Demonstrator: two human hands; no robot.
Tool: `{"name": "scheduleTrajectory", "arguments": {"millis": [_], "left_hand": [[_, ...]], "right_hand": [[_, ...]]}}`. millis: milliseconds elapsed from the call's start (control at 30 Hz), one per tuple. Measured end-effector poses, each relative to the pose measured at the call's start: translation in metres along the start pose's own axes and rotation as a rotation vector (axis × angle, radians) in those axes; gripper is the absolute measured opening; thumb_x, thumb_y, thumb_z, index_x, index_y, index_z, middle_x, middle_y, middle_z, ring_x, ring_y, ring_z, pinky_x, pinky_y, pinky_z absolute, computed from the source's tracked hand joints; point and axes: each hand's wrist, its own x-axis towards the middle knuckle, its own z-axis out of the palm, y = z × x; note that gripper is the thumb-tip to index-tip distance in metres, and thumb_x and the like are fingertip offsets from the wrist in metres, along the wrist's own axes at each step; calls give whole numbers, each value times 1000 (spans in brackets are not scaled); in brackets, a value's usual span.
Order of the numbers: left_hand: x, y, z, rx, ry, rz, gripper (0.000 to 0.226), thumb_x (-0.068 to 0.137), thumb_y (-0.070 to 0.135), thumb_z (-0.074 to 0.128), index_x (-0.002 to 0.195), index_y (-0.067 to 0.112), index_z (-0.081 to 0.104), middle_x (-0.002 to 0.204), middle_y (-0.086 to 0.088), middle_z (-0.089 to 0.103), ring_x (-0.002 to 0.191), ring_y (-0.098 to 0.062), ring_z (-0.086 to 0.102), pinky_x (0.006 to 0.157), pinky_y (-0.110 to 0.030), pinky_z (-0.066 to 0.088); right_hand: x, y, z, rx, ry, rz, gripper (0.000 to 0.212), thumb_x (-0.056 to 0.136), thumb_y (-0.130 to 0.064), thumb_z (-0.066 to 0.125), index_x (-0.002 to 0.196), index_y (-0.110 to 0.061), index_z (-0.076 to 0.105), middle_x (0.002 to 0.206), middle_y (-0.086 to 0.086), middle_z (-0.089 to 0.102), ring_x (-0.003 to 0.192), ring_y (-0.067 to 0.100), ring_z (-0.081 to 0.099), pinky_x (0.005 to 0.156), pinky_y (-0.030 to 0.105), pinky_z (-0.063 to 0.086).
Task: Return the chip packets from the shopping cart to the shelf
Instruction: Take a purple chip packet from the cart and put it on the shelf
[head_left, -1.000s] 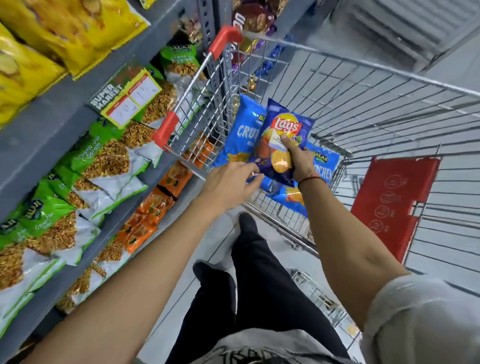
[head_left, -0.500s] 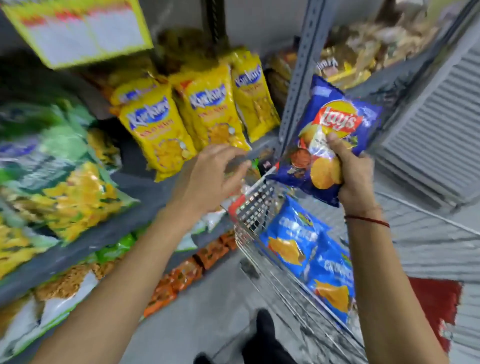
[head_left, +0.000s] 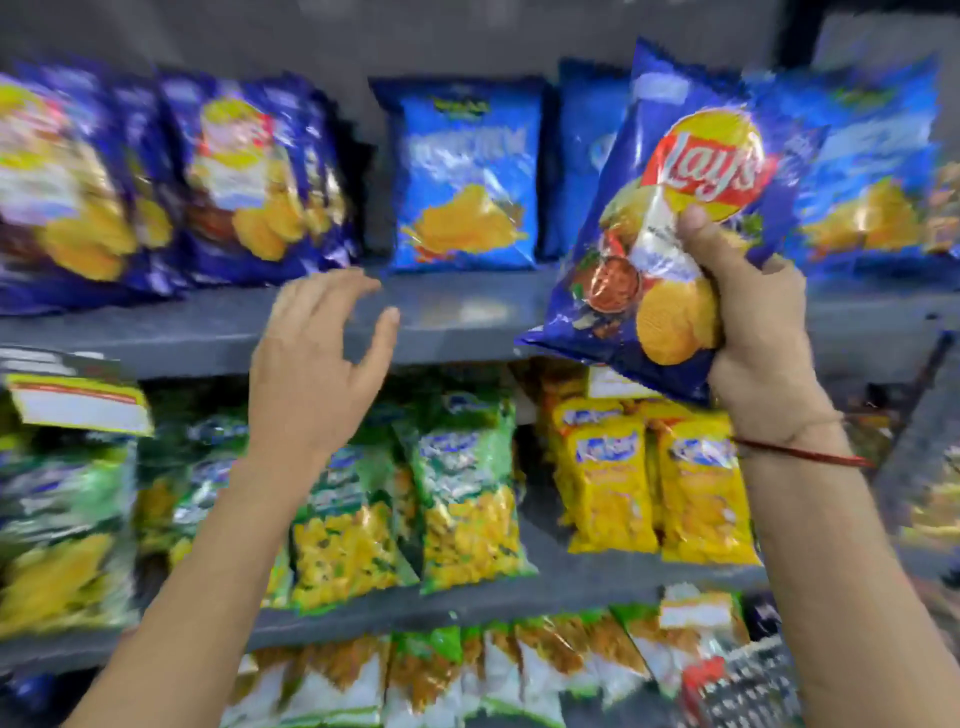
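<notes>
My right hand grips a dark blue Lay's chip packet by its lower part and holds it upright in front of the grey upper shelf. My left hand is raised beside it, fingers spread and empty, just in front of the shelf's front edge. On that shelf stand more dark blue Lay's packets at the left and lighter blue chip packets in the middle and right. A corner of the shopping cart, red trim and wire mesh, shows at the bottom right.
A bare stretch of the upper shelf lies between my hands. The shelf below holds green snack packets and yellow packets. A lower row of green-and-white packets sits underneath. A yellow-edged price label hangs at the left.
My view has swung up from the cart to the upper shelf. My right hand has lifted the Lay's packet from the cart to shelf height, and my left hand rose with it, open.
</notes>
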Motion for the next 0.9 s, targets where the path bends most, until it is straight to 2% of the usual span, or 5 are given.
{"name": "scheduleTrajectory", "arguments": {"millis": [267, 400, 567, 733, 900], "left_hand": [[-3, -75, -38, 253, -214, -179, 50, 84, 45, 45, 110, 6, 62, 115, -15, 66, 111, -31, 57, 99, -45, 40], [-10, -92, -38, 283, -213, -173, 50, 87, 48, 42, 116, 12, 59, 120, -6, 64, 116, -23, 55, 107, -42, 31], [-18, -98, -32, 263, -172, -159, 50, 89, 49, 40, 121, 15, 57, 125, -2, 62, 121, -19, 52, 111, -37, 23], [-18, -100, -29, 243, -149, -164, 51, 89, 51, 39, 123, 16, 56, 127, 1, 60, 122, -16, 50, 113, -33, 17], [-20, -99, -28, 233, -131, -170, 53, 88, 51, 39, 124, 15, 56, 128, 0, 60, 124, -15, 49, 114, -33, 16]], "right_hand": [[-1, 42, 160, 93, -285, 32, 19, 70, -12, 81, 81, -16, 66, 82, -1, 72, 80, 15, 67, 76, 33, 59], [-3, 71, 213, 71, -368, 36, 22, 65, -14, 85, 73, -20, 64, 64, -13, 73, 64, 3, 68, 62, 22, 57], [-6, 106, 260, 19, -462, 7, 25, 65, -18, 85, 78, -20, 64, 82, 2, 72, 80, 15, 68, 80, 36, 58], [-7, 133, 285, -17, -484, 11, 28, 65, -17, 85, 82, -19, 64, 78, -6, 69, 66, -5, 65, 63, 15, 52], [-8, 144, 296, -105, -533, 67, 53, 66, -24, 85, 110, -8, 61, 106, 8, 71, 97, 19, 68, 90, 42, 56]]}}
